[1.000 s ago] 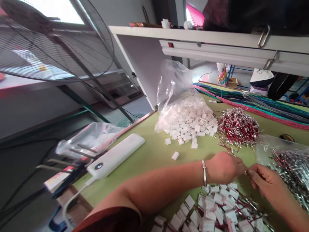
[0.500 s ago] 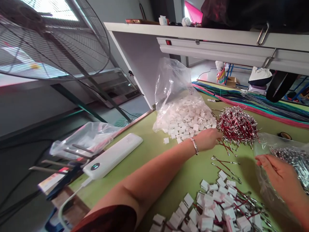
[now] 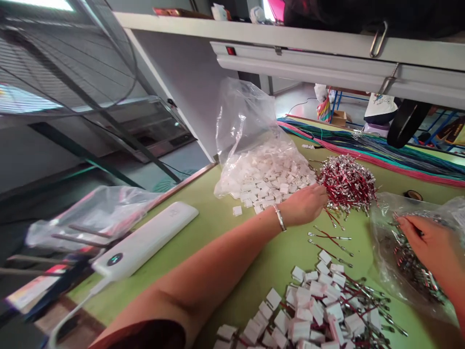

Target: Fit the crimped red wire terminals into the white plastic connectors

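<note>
My left hand, with a bracelet at the wrist, is closed at the near left edge of a heap of short red wires with silver metal ends. Its fingertips are partly hidden against the heap, so what they pinch cannot be made out. Over a clear plastic bag of small metal-ended pieces, my right hand has thumb and fingers together; small metallic bits show by its fingertips. Between the hands, a few loose red wires lie on the green tabletop. Nearer me is a pile of white connector housings with red wires attached.
A clear bag spilling white housings stands behind my left hand. A white power bank with a cable lies left. Long coloured wires stretch along the back, under a shelf with a lamp. A tape roll sits right.
The view has shifted somewhat to the right. My left hand has moved closer in against the red wire heap. My right hand now sits further over the bag, and more of its contents show.
</note>
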Demonstrator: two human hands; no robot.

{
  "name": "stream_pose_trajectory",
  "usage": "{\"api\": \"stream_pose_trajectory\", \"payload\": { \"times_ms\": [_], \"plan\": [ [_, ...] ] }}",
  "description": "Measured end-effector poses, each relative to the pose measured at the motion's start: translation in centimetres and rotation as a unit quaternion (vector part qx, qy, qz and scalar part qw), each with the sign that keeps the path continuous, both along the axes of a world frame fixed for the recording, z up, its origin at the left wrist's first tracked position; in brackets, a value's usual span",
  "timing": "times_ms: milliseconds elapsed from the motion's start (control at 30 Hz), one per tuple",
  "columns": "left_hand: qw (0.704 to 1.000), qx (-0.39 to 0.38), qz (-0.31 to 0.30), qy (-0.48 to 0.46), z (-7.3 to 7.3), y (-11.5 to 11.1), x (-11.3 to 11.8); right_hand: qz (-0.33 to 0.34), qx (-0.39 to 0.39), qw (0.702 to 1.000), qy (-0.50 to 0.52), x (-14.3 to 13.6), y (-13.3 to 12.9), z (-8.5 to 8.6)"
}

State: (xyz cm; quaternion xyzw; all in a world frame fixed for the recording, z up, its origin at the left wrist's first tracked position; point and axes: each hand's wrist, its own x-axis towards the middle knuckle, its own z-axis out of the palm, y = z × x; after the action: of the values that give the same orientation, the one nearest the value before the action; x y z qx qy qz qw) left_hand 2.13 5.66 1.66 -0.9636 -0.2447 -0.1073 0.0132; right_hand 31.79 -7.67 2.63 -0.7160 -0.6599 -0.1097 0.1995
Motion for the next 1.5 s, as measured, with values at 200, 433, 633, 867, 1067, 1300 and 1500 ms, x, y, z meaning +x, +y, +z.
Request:
{"api": "stream_pose_trajectory", "payload": {
  "times_ms": [200,433,633,867,1067,1300,1500],
  "plan": [
    [0.99,-0.085,0.057,-0.101,1.6,-0.7,-0.2,-0.012,-0.185,0.983,-0.012,3.0,0.4,0.6],
    [0.922,-0.305,0.066,-0.231,3.8,-1.0,-1.0,-0.073,-0.261,0.954,-0.125,-0.9,0.8,-1.0],
    [0.756,-0.571,0.053,-0.316,3.7,0.0,-1.6,-0.043,-0.168,0.966,-0.191,-0.8,0.7,-2.0],
    [0.614,-0.638,0.018,-0.465,3.5,-0.9,-0.9,-0.081,-0.065,0.994,-0.038,-1.2,0.6,-1.4],
    [0.771,-0.554,0.073,-0.305,2.0,-3.1,1.3,0.068,-0.093,0.96,0.257,-6.4,-0.5,-0.6],
    [0.759,-0.604,0.077,-0.229,-0.6,-5.1,3.3,0.087,-0.069,0.931,0.348,-9.2,-1.1,-1.6],
    [0.771,-0.589,0.065,-0.233,-0.6,-5.3,3.2,0.116,-0.072,0.931,0.337,-9.7,-1.1,-1.8]
  ]
}}
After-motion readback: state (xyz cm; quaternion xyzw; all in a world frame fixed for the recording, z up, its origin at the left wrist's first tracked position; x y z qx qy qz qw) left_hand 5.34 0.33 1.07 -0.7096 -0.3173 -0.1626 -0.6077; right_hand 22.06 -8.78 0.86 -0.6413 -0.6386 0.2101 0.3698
